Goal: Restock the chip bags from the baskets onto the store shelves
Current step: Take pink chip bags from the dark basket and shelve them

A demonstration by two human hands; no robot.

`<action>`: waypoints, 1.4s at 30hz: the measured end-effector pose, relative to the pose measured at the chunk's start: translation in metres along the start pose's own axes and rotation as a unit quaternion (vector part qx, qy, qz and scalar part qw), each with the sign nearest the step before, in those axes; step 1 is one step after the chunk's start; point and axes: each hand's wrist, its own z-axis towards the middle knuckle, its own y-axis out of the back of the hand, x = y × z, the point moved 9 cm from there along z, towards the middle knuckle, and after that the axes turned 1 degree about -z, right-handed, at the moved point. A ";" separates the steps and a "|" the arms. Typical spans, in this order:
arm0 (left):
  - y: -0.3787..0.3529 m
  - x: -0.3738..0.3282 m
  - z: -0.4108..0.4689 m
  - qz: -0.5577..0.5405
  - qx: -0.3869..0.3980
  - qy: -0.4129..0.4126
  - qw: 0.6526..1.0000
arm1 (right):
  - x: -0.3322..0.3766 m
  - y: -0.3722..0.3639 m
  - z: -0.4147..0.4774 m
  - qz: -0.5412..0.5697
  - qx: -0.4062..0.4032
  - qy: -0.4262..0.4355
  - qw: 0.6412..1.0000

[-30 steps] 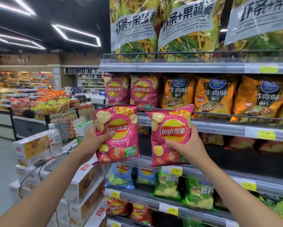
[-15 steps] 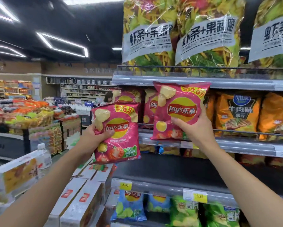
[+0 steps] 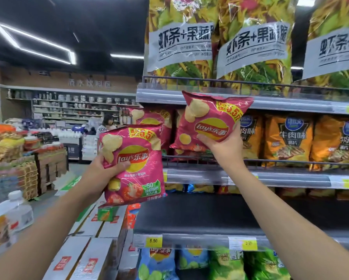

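Note:
My left hand [image 3: 101, 174] grips a pink Lay's chip bag [image 3: 133, 164] upright in front of the shelf's left end. My right hand [image 3: 224, 146] holds a second pink Lay's bag [image 3: 212, 122] tilted, up at the second shelf [image 3: 280, 174], above its wire rail. Behind that bag stand more pink Lay's bags [image 3: 149, 122] on the same shelf. No basket is in view.
Orange chip bags [image 3: 288, 140] fill the shelf to the right. Large shrimp-stick bags [image 3: 181, 41] stand on the top shelf. Below is a dark, mostly bare shelf [image 3: 200, 215], then blue and green bags [image 3: 226, 263]. White cartons [image 3: 84, 257] and a water bottle [image 3: 20, 211] lie left. A person [image 3: 107, 124] stands far down the aisle.
My right hand has raised its pink bag from mid-height up to the second shelf and tipped it toward the stocked pink bags. My left hand has kept its bag roughly level.

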 end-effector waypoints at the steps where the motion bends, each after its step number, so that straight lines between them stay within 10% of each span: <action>1: 0.001 0.002 0.002 -0.005 0.003 0.000 1.000 | -0.002 -0.002 0.000 0.000 -0.002 0.002 1.000; 20: -0.011 0.016 0.010 -0.038 0.047 -0.005 0.998 | -0.024 -0.010 -0.002 -0.125 0.131 -0.030 0.983; 25: -0.010 0.020 0.014 -0.042 0.050 -0.004 0.998 | 0.000 0.024 -0.011 -0.130 0.029 0.001 0.991; 32: -0.013 0.026 0.019 -0.036 0.054 -0.001 0.998 | 0.070 0.018 -0.025 -0.354 -0.038 0.327 0.875; 42: -0.010 0.029 0.018 -0.030 0.058 -0.002 0.998 | 0.046 -0.003 -0.006 -0.415 0.036 0.217 0.883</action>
